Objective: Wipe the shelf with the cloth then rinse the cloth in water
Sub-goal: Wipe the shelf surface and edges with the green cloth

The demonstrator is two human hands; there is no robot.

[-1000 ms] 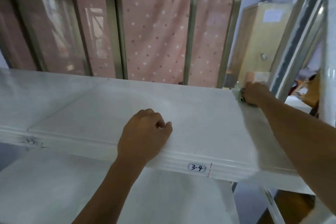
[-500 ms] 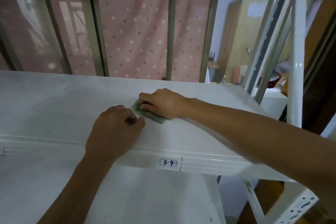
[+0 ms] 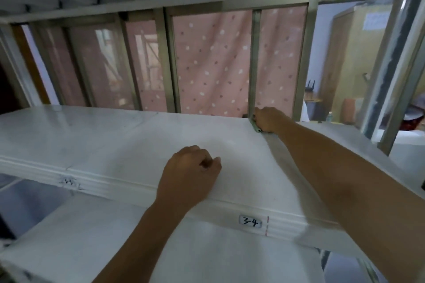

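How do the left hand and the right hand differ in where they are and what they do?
The left hand rests as a loose fist near the front edge of the shelf; the right hand reaches to its back edge. The left hand holds nothing; the right hand presses the green cloth onto the shelf. The left arm is bent, the right stretched. Both hands touch the same shelf.

A small white rounded label (image 3: 250, 221) on the front edge of the white metal shelf (image 3: 128, 145) reads "3-4" in black handwriting. Further left on the same edge, a black handwritten mark (image 3: 70, 182) is too smudged to read. A pale paper notice (image 3: 374, 20) on the distant wooden door is illegible.
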